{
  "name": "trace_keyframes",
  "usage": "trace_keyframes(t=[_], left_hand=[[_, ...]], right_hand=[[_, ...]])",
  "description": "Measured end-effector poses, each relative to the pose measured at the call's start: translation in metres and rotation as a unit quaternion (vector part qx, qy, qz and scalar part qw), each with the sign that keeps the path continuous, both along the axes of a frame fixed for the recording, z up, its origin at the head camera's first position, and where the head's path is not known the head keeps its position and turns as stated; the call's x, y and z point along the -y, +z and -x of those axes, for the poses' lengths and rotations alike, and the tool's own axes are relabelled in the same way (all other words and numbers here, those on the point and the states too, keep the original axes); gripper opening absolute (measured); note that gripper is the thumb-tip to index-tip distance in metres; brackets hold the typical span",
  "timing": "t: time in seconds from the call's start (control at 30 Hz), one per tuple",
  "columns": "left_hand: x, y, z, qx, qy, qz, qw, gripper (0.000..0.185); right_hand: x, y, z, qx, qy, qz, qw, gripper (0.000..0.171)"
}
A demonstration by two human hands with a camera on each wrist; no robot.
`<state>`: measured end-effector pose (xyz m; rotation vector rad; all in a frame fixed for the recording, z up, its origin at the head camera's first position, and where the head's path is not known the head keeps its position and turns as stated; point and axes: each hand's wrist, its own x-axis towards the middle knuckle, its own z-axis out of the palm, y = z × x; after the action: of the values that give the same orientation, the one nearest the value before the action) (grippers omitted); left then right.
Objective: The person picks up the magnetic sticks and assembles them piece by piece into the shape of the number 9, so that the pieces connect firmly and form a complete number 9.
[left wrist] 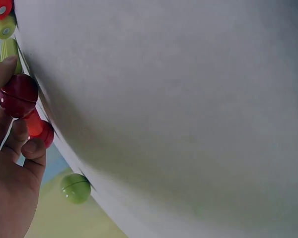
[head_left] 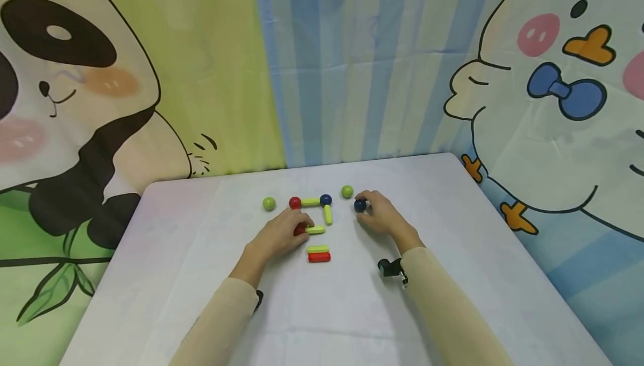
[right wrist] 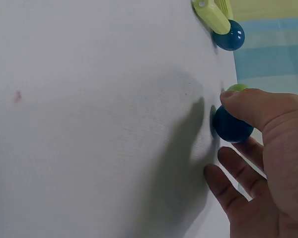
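While the right hand curls thumb and forefinger round a dark blue ball on the white table, the left hand pinches a red ball with a short red stick just behind it, pressed against the near end of a lime stick. From the right grip the figure lies to the left: a second blue ball caps the corner where a lime stick runs sideways to a red ball and another lime stick runs toward the person. The open end of that upright stick is nearer the right hand than the left (the left is busy at the lower bar). A green ball sits just beyond the right fingers; another green ball lies apart on the left. Two spare sticks, lime over red, lie side by side nearer the person.
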<state>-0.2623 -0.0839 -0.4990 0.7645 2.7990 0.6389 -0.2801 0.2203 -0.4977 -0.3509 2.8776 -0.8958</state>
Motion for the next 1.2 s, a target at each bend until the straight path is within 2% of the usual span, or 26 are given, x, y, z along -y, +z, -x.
trace_keyframes(t=[0.17, 0.37, 0.67, 1.0, 1.2], left_hand=[[-0.002, -0.003, -0.001, 0.000, 0.009, -0.006, 0.9999, 0.025], [-0.006, -0.007, -0.001, 0.001, 0.016, 0.005, 0.9999, 0.036], [-0.011, -0.008, 0.000, -0.009, 0.021, 0.009, 0.9997, 0.025], [-0.009, -0.005, -0.001, 0.006, 0.038, -0.001, 0.9993, 0.026], [-0.008, -0.005, -0.002, 0.010, 0.035, -0.009, 0.9993, 0.027]], right_hand=[[0.001, -0.004, -0.005, -0.001, 0.005, 0.010, 1.000, 0.047], [0.002, -0.014, -0.009, 0.006, -0.001, 0.024, 1.000, 0.045], [0.005, -0.018, -0.017, 0.039, -0.032, 0.047, 0.998, 0.045], [0.019, -0.010, -0.030, 0.031, -0.001, 0.083, 0.996, 0.046], [0.028, -0.013, -0.033, 0.011, 0.023, 0.077, 0.997, 0.043]])
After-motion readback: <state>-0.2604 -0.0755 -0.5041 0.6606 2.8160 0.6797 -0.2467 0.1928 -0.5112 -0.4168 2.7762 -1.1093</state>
